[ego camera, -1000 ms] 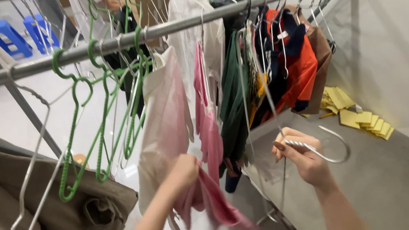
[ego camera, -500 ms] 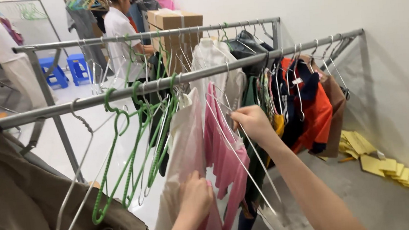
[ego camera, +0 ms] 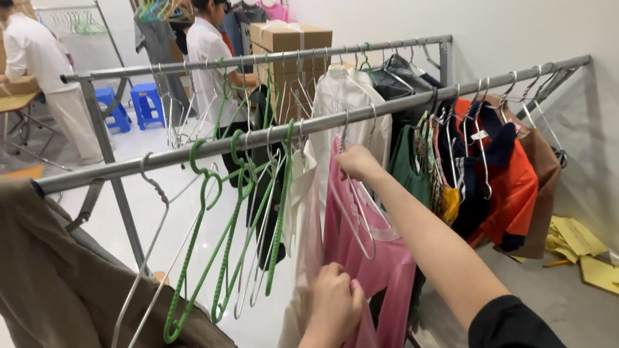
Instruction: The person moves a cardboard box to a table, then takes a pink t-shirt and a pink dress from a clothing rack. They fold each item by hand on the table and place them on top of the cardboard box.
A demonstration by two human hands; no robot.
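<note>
A pink garment (ego camera: 384,264) hangs below the near metal rail (ego camera: 176,156). My right hand (ego camera: 357,163) is raised to the rail and closed on the top of a thin metal hanger (ego camera: 351,215) that sits against the pink cloth. My left hand (ego camera: 336,303) grips the pink garment lower down, bunching the fabric. A pale cream garment (ego camera: 295,227) hangs just left of the pink one.
Several empty green hangers (ego camera: 216,255) and metal hangers hang left on the rail, beside a brown coat (ego camera: 46,290). Dark, orange and brown clothes (ego camera: 501,181) fill the right end. Yellow paper pieces (ego camera: 611,261) lie on the floor. Two people stand behind a second rail.
My right hand rose from waist height, with the metal hanger, up to the rail. My left hand stayed on the pink garment. The view tilted up.
</note>
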